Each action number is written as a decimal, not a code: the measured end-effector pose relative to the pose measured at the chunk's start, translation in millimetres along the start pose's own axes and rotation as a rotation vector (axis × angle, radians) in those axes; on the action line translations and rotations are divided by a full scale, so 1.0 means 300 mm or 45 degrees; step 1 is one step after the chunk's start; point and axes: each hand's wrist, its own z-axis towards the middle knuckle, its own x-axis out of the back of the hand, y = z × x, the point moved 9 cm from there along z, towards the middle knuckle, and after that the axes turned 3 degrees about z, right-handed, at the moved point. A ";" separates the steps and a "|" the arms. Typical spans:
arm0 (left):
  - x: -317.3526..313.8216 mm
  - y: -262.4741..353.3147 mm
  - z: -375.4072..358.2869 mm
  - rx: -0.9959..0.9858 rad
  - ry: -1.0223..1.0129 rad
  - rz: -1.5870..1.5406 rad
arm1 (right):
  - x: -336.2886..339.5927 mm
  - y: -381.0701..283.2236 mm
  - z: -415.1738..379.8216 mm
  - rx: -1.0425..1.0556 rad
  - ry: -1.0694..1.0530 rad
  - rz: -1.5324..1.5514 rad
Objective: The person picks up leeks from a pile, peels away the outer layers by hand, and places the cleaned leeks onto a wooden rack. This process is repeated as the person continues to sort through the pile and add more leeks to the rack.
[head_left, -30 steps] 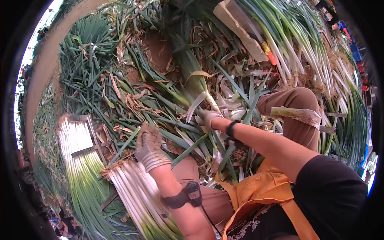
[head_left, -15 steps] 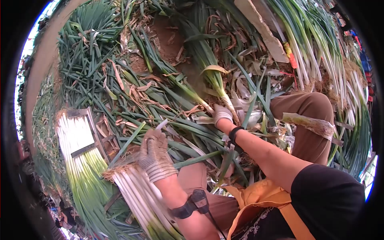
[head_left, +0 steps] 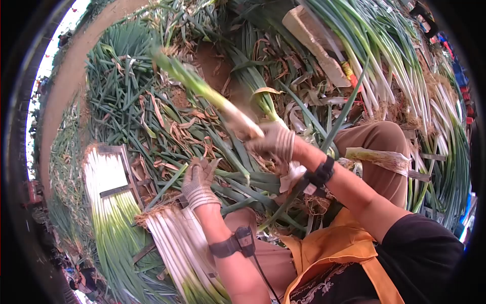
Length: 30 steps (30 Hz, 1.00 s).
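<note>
My right hand, in a pale glove, is closed round the root end of a leek. The leek is blurred and slants up to the left, its green part raised above the pile. My left hand, in a dirty striped glove, is up at the left, fingers bent near a pale scrap of leaf; whether it grips the scrap is unclear. Just below it are the roots of a bundle of trimmed white leeks. Another leek stays in the pile beyond my right hand.
Another leek bundle lies in a dark frame at the left. Green leaves and dry brown peelings cover the ground. Long leeks lie at the upper right beside a pale board. A leaf strip rests on my brown-trousered knee.
My right hand has lifted a leek off the pile and swung it up and towards me. My left hand has shifted slightly down.
</note>
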 end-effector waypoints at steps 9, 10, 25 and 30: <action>-0.228 -0.177 -0.151 0.239 -0.495 -0.322 | 0.056 0.134 -0.270 -0.189 0.121 -0.138; -0.280 -0.204 -0.200 0.308 -0.629 -0.417 | 0.060 0.244 -0.291 -0.221 0.146 -0.197; -0.218 -0.308 -0.333 0.352 -0.418 -0.483 | -0.073 0.237 -0.733 0.062 -0.056 -0.869; -0.355 0.138 -0.561 -0.013 -0.875 -0.531 | -0.123 0.079 -0.735 0.191 -0.377 -0.553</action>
